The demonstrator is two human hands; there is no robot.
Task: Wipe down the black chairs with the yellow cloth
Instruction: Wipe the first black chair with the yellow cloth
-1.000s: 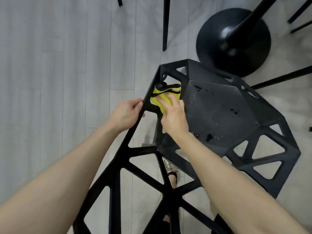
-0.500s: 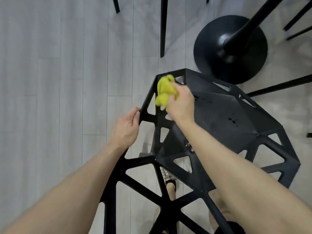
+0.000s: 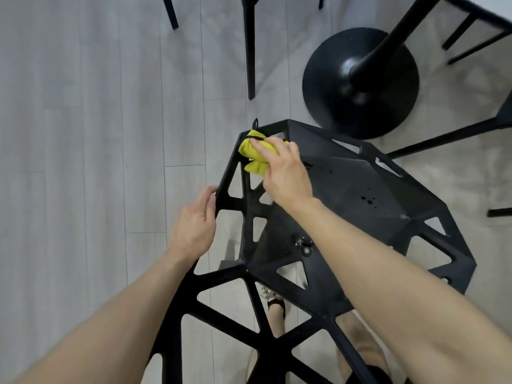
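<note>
The right hand (image 3: 285,173) grips the bunched yellow cloth (image 3: 253,153) against the black chair (image 3: 360,206) seat's far-left corner; the left hand (image 3: 195,225) curls round its left edge bar.

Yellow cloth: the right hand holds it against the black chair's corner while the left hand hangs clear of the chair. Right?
No. In the head view the left hand grips the black chair's side rail. The right hand does hold the yellow cloth against its corner.

The right hand (image 3: 285,173) presses the yellow cloth (image 3: 255,155) on the black chair (image 3: 360,195) corner; the left hand (image 3: 194,225) holds its frame.
</note>
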